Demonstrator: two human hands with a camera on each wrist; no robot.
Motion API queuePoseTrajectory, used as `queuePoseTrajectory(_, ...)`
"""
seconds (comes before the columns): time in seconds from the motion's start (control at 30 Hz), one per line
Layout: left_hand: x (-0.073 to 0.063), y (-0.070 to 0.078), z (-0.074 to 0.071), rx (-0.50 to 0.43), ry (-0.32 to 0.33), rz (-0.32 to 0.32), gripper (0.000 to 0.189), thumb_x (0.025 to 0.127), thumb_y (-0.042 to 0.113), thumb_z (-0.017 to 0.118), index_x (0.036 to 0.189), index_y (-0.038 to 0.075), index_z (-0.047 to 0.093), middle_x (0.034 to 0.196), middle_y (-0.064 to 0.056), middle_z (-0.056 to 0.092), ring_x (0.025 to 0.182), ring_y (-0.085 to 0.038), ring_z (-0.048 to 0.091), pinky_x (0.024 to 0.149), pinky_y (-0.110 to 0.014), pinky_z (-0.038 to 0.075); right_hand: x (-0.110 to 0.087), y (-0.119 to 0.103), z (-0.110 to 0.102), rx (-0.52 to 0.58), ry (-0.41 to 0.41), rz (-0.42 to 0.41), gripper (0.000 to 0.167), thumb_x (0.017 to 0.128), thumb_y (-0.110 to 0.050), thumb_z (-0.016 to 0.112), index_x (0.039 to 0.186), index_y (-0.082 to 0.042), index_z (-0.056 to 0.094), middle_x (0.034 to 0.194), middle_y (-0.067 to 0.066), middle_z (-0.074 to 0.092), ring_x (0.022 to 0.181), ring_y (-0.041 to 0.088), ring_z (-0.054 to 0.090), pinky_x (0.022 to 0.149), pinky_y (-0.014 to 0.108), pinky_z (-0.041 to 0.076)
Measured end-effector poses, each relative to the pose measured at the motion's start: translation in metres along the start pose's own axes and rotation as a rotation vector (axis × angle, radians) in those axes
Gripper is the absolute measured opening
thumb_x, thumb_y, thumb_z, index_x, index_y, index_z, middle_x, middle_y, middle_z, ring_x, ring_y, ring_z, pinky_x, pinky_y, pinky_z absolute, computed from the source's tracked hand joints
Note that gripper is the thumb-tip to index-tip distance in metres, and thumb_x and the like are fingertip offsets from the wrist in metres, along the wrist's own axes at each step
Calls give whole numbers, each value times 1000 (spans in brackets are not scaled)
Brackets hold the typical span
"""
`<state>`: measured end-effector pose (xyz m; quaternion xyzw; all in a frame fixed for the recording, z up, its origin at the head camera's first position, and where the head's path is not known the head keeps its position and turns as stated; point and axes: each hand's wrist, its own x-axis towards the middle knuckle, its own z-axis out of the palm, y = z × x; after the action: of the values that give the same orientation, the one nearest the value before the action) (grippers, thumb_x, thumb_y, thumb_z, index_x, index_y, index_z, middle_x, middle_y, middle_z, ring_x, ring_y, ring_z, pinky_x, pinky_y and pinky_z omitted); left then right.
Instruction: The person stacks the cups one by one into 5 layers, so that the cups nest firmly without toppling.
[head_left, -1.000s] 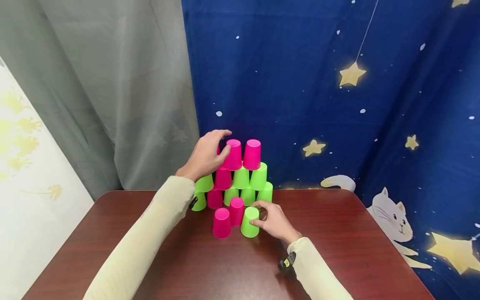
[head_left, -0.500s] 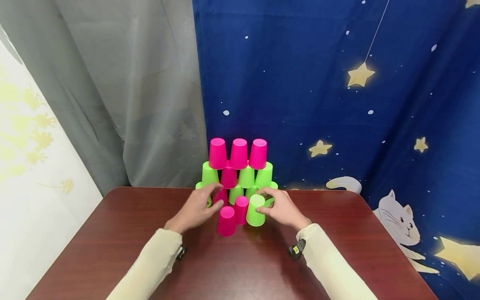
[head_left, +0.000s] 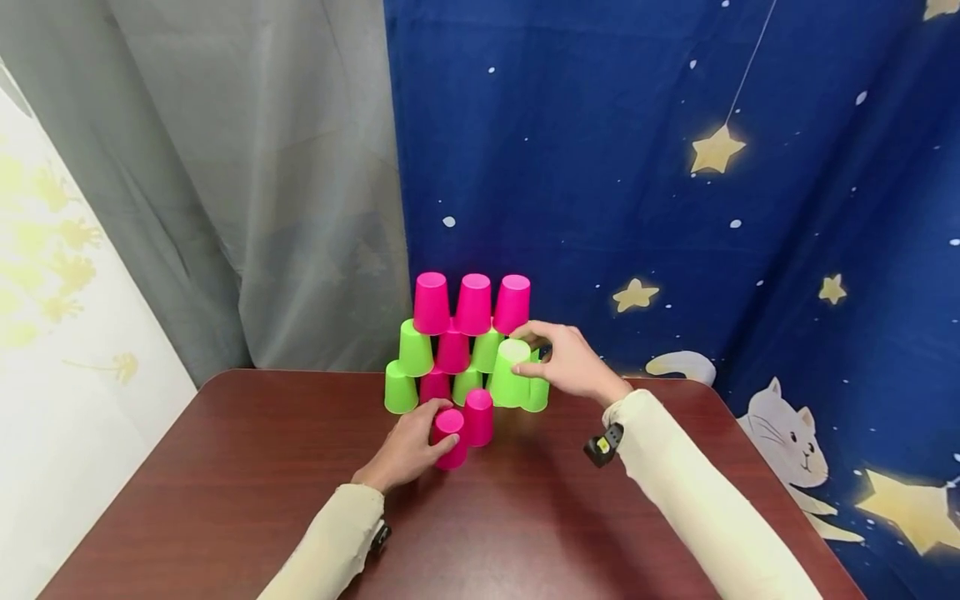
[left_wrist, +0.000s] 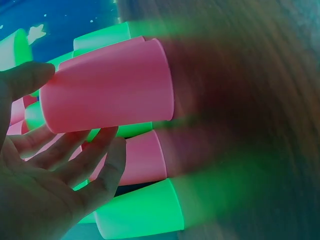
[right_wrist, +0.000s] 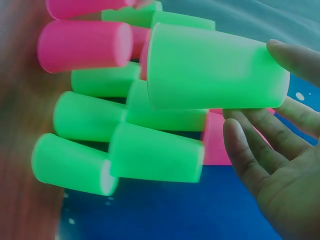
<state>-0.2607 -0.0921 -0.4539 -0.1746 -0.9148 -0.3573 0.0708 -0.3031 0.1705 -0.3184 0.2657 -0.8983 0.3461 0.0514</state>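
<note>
My right hand (head_left: 577, 362) pinches an upside-down green cup (head_left: 510, 377) near its base, thumb on one side and fingers on the other. That cup is raised and overlaps the right side of the cup stack in the head view. Low at the front, my left hand (head_left: 405, 450) has thumb and fingers around an upside-down pink cup (left_wrist: 107, 90) standing on the table. Just behind it to the right is another pink cup (head_left: 478, 419). The stack behind has three pink cups (head_left: 474, 307) on top, over rows of green cups (head_left: 415, 348) and pink ones.
The brown wooden table (head_left: 255, 467) has its back edge right behind the stack. Beyond hang a grey curtain (head_left: 315, 192) and a blue star-patterned curtain (head_left: 555, 150). A white patterned surface (head_left: 52, 333) lies to the left.
My left hand has come down from the stack's top row to the front pink cup and taken hold of it. My right hand has lifted the green cup up toward the stack's right side.
</note>
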Motion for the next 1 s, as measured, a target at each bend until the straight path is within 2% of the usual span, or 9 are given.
queuePoseTrajectory(0.13,-2,-1,2,-26,2,-24,50,86,21,79,129,11,57,115,-2,66,104,-16,62,90,-38,57,10,-11,-15,-7,-3,-19,41,81,-21,84,119,-14,69,105,5,73,97,25,68,78,32,58)
queuePoseTrajectory(0.43,-3,-1,1,-23,7,-18,46,86,21,79,126,13,58,112,-1,66,102,-15,62,88,-36,57,26,-28,-42,-35,-8,-24,41,84,-23,82,121,-14,68,107,5,73,97,21,67,82,34,59)
queuePoseTrajectory(0.57,-2,-2,1,-26,3,-30,47,86,22,79,127,13,58,112,-1,66,102,-15,62,88,-36,57,35,-38,-55,-67,-1,-33,39,86,-24,80,122,-16,68,108,3,72,98,20,67,86,36,56)
queuePoseTrajectory(0.77,-4,-3,1,-38,-4,-44,50,85,22,80,128,13,57,113,-2,66,103,-16,62,88,-37,57,54,-54,-75,-74,54,-39,39,86,-25,80,121,-15,68,110,4,71,102,21,65,93,42,52)
queuePoseTrajectory(1.0,-8,-7,2,-51,-1,-44,56,82,19,83,129,11,55,116,-5,66,108,-20,63,92,-41,58,86,-69,-85,-65,110,26,41,88,-25,77,124,-10,66,119,11,69,105,26,65,96,43,54)
